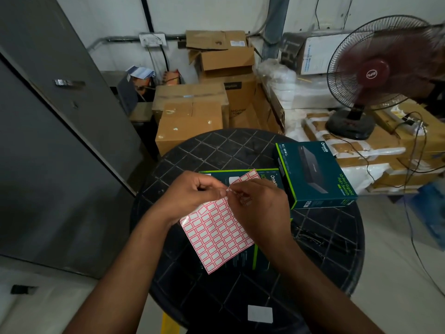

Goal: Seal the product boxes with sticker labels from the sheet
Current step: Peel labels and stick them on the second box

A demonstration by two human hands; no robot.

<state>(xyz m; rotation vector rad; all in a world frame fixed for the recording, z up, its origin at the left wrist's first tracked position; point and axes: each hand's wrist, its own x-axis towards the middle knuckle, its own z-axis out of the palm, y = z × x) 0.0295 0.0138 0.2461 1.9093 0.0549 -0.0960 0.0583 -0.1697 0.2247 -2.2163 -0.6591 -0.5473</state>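
The sticker sheet (218, 233), a white page of small red-bordered labels in rows, is held tilted above a round black table (320, 249), lying over a flat dark teal product box (250, 259) with green edging that rests on the tabletop beneath both hands. The left hand (192, 192) has its fingers curled with thumb and forefinger pinched together on the sheet near its upper middle, and the right hand (261, 208) meets it there, its fingertips closed on the same spot of the sheet, where a small white label edge seems to show between the two hands; whether a label is already lifted free cannot be told. A second teal box (317, 175), printed as a 10-port gigabit switch, sits on the table's far right edge, just beside the flat box and overlapping its corner. A small white square patch (260, 313) lies on the near part of the table. Behind the table stand stacked brown cardboard cartons (190, 121); to the right a dark red fan (375, 73) stands on wrapped bundles, with cables trailing down; a grey cabinet (55, 131) fills the left side
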